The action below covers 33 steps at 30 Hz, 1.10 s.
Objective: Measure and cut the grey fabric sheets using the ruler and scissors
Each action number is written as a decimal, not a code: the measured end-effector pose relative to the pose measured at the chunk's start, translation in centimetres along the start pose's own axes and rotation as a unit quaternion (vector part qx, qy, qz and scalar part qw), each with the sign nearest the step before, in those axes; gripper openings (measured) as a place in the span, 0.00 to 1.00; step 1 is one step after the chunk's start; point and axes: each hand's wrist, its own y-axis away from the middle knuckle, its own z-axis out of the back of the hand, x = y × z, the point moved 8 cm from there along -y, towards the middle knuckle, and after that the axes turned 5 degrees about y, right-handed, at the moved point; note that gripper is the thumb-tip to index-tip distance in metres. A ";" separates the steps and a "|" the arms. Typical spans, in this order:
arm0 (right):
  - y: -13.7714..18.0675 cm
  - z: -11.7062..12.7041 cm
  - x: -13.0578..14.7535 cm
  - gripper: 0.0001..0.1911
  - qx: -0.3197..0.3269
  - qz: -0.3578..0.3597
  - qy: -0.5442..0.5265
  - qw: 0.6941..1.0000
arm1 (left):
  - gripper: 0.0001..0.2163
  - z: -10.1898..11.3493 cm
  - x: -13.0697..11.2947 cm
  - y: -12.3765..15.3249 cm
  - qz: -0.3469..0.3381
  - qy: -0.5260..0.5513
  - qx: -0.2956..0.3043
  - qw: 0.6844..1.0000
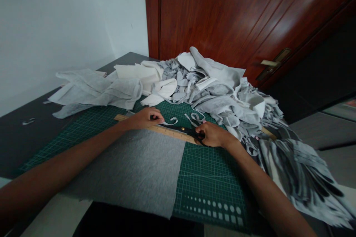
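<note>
My right hand [213, 134] is closed around the handles of black scissors [182, 129], whose blades point left along the wooden ruler [171, 132]. My left hand [146, 117] is pinched at the far edge of the cloth, by the scissor tips, and a thin pale fabric strip [172, 121] curls out from its fingertips. Beneath the ruler lies a grey cloth [139, 166], spread flat and hanging over the near table edge. Another loose strip [194, 117] curls on the green cutting mat [211, 170] just beyond the scissors.
A big heap of grey and white fabric scraps [214, 89] fills the back of the dark table [16, 122]. Pale cloth pieces [97, 89] lie at the back left, striped fabric [300, 166] at the right. Behind stand a white wall and a reddish-brown door [211, 14].
</note>
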 end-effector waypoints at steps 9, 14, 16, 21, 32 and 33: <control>-0.3 0.2 0.1 0.11 0.014 -0.012 0.014 1.000 | 0.13 0.1 -0.1 0.1 0.008 0.006 -0.006 1.000; -0.3 0.2 0.1 0.11 0.014 0.000 0.012 1.000 | 0.13 0.1 0.0 0.0 0.003 0.001 -0.007 1.000; -0.3 0.3 0.2 0.12 0.010 0.005 0.007 1.000 | 0.13 0.1 -0.1 0.0 0.000 0.004 -0.008 1.000; -0.4 0.2 0.3 0.12 0.015 0.006 0.008 1.000 | 0.14 0.0 0.1 0.1 0.005 0.002 -0.007 1.000; -0.5 0.3 0.3 0.08 0.020 -0.008 0.047 0.999 | 0.13 0.0 0.2 0.2 0.004 0.006 -0.008 1.000; -0.5 0.2 0.3 0.08 0.023 -0.008 0.053 0.998 | 0.13 0.1 0.2 0.2 0.005 0.006 -0.009 1.000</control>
